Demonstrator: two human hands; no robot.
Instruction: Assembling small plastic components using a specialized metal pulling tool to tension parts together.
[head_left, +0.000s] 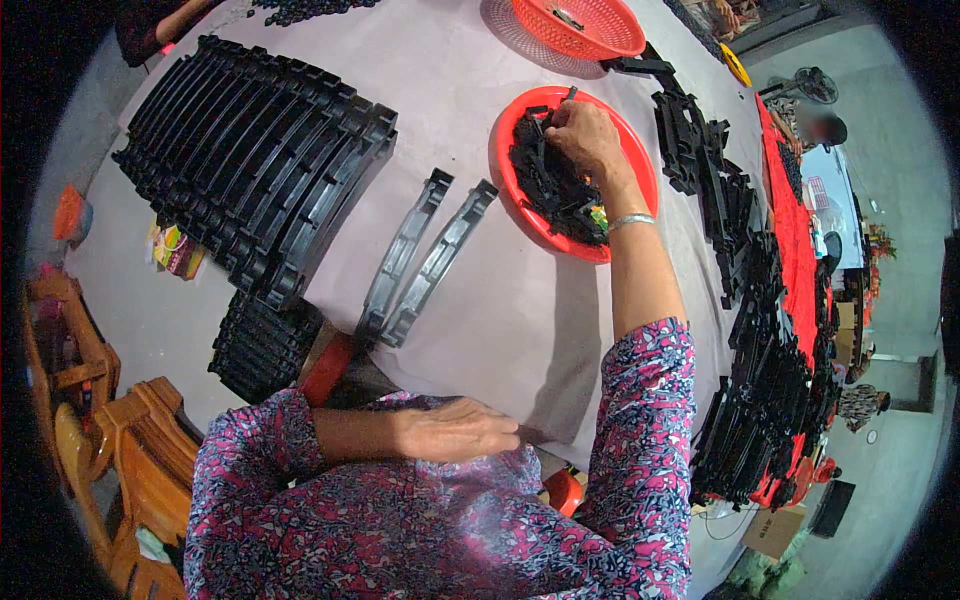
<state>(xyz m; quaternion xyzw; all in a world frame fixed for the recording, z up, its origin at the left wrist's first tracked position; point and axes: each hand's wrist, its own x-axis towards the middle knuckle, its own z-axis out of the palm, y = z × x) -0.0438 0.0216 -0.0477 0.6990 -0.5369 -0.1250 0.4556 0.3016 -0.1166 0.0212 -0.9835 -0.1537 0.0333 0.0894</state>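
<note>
My right hand (586, 138) reaches into a red plastic basin (633, 130) holding many small black plastic pieces (548, 185). Its fingers are bent together in a pinch, and a short black piece (571, 94) sticks up at them. What lies under the fingers is hidden. My left hand (465, 431) rests in front of my body, holding nothing, with its fingers stretched out. Beyond it, two long curved black plastic strips (405, 250) (440, 263) lie side by side on the pale tabletop (470, 130).
Stacked rows of curved black strips (260, 160) stand at the left, with a smaller stack (262, 345) nearer me. A red colander (590, 30) sits at the far side. Black parts (740, 250) pile up along the right. Wooden chairs (150, 440) stand at lower left.
</note>
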